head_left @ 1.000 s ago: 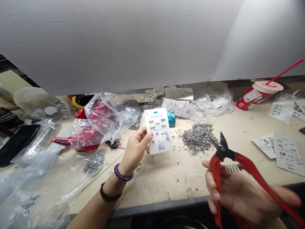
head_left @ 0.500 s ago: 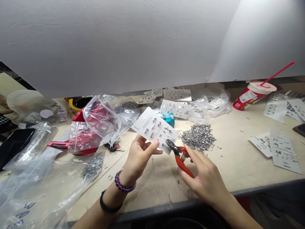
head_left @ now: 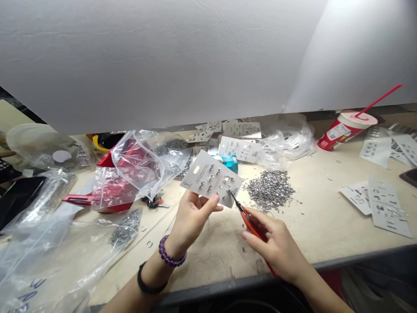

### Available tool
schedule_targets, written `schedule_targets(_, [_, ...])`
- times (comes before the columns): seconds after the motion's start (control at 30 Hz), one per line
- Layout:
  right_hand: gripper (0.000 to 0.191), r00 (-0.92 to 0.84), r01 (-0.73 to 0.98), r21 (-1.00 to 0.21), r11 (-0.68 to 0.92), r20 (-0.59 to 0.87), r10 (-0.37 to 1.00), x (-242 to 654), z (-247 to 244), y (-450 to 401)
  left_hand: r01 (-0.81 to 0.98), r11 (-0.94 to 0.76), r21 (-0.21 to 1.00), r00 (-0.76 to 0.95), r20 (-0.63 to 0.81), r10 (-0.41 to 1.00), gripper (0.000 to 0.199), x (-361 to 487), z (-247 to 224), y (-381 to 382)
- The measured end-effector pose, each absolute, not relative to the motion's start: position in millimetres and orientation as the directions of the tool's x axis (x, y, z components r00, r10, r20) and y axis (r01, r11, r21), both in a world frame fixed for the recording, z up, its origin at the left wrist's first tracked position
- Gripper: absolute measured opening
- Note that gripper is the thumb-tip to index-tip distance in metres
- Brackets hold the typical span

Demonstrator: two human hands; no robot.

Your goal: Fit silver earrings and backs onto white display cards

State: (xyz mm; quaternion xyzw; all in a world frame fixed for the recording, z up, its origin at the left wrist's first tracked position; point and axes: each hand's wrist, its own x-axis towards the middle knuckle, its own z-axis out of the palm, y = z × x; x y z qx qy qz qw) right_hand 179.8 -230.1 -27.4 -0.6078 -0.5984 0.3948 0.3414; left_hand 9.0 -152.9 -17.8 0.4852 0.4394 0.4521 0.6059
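Observation:
My left hand (head_left: 194, 216) pinches the lower edge of a pale earring card (head_left: 208, 174), thumb in front and fingers behind. Several small silver earrings sit in rows on the card, which is tilted above the table. In my right hand (head_left: 276, 243) are red-handled pliers (head_left: 252, 224), their dark jaws at the card's lower right, close to the earrings there. Whether the jaw tips grip an earring is too small to tell. A heap of tiny silver metal pieces (head_left: 270, 189) lies on the table just beyond my right hand.
Behind the held card are a teal tape dispenser (head_left: 232, 161), more earring cards (head_left: 240, 148) and a clear plastic bag (head_left: 286, 145). A red cup with a straw (head_left: 345, 130) stands back right, near loose cards (head_left: 389, 208). Plastic bags (head_left: 58, 256) and a red scoop-like object (head_left: 97, 200) fill the left.
The pliers have turned in my right hand, from broadside to nearly edge-on, with their tips still at the card. My left hand has tilted the card slightly.

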Motion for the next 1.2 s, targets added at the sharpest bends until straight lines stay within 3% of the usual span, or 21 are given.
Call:
schedule_targets(0.23, [0.035,-0.115,0.283,-0.953,-0.103,-0.140,0.983,178.3,-32.3,-229.2,-0.017,0.117,0.993,0.205,-0.111,0.972,0.031,11.0,-15.2,-153.6])
schedule_targets(0.57, [0.031,-0.123,0.365,-0.926,-0.097,-0.151,0.981,176.2,-34.7,-231.3,-0.034,0.130,0.991,0.180,-0.122,0.976,0.039,12.8,-16.3,-151.8])
schedule_targets(0.67, [0.034,-0.048,0.403,-0.914,-0.045,-0.070,0.996,179.8,-32.0,-235.8,-0.050,0.109,0.993,0.161,-0.100,0.982,0.042,11.6,-14.8,-150.7])
schedule_targets(0.8, [0.044,0.108,0.597,-0.801,0.032,0.120,0.987,182.2,-34.2,-241.7,-0.059,0.102,0.993,0.123,-0.094,0.988,0.044,11.5,-16.6,-152.8])
schedule_targets(0.93, [0.048,0.066,0.777,-0.622,0.098,0.235,0.970,180.3,-42.6,-241.7,-0.095,0.134,0.986,0.164,-0.118,0.979,0.044,13.1,-20.5,-157.4])
schedule_targets(1.2, [0.047,0.041,0.820,-0.564,0.091,0.217,0.975,180.3,-44.7,-234.3,0.063,0.109,0.992,0.138,-0.117,0.984,0.022,15.5,-23.6,-164.5])
